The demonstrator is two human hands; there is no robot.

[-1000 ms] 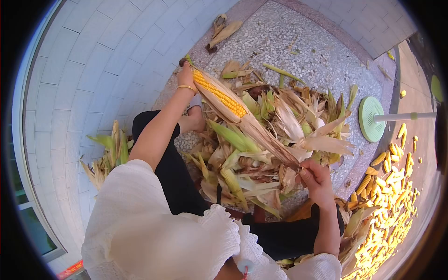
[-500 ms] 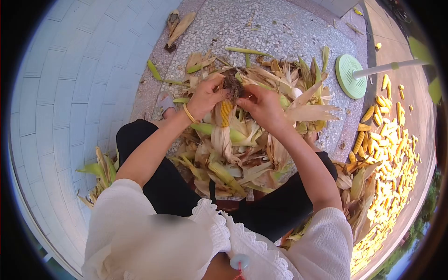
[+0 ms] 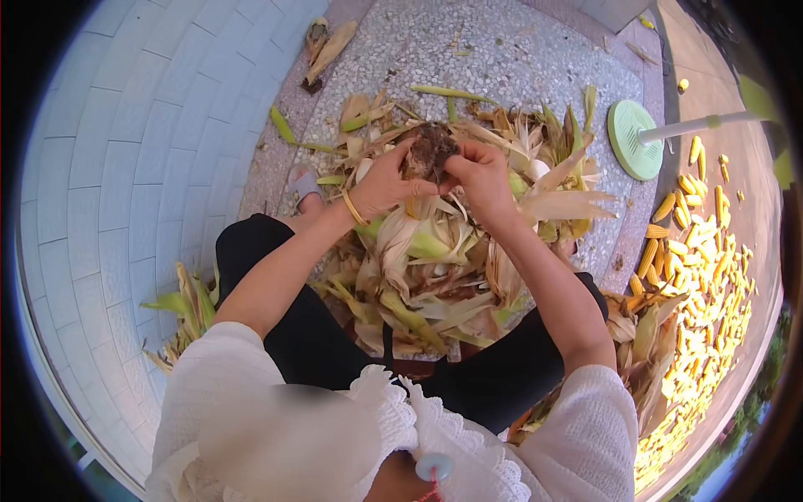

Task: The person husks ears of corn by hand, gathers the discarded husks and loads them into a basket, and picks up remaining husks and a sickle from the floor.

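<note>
My left hand point(image 3: 386, 184) is wrapped round an ear of corn point(image 3: 428, 152) whose upper end is dark brown and ragged. A bit of yellow kernels shows just below my left fingers; pale husk hangs beneath. At the ear's right side my right hand point(image 3: 485, 182) is closed, its thumb and fingers pinching the dark matter at the tip. What exactly lies between those fingertips is hidden. Under both hands spreads a heap of corn husks point(image 3: 435, 314), dry tan and some green, between my knees.
Peeled yellow corn cobs point(image 3: 703, 318) cover the ground on the right. A light green round base with a pole point(image 3: 633, 138) stands on the speckled floor point(image 3: 502, 58). More husks point(image 3: 194, 305) lie by the pale tiled wall point(image 3: 109, 192), and others point(image 3: 648, 330) beside my right knee.
The ear has turned: its dark end now shows broadly, and the yellow kernels are mostly covered. My right hand has shifted slightly right and closed in on the dark tip.
</note>
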